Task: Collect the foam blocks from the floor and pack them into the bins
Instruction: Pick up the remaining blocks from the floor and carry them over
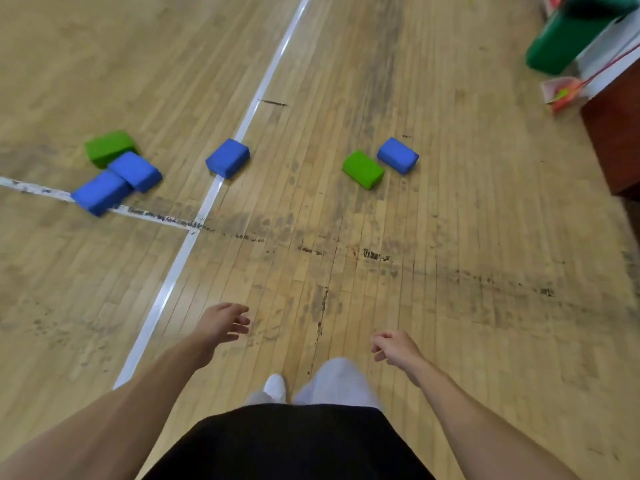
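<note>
Several foam blocks lie on the wooden floor ahead of me. At the left, a green block (109,147) touches two blue blocks (135,170) (100,192). A lone blue block (228,157) sits on the white floor line (173,271). Right of centre, a green block (363,169) lies beside another blue block (398,155). My left hand (223,323) and my right hand (396,348) hang low in front of me with loosely curled fingers, holding nothing, well short of the blocks. No bin is clearly in view.
A dark green padded object (568,36) stands at the top right, next to a reddish-brown cabinet (613,133) along the right edge. A small red and green item (562,93) lies by it. My feet (275,388) stand below the hands.
</note>
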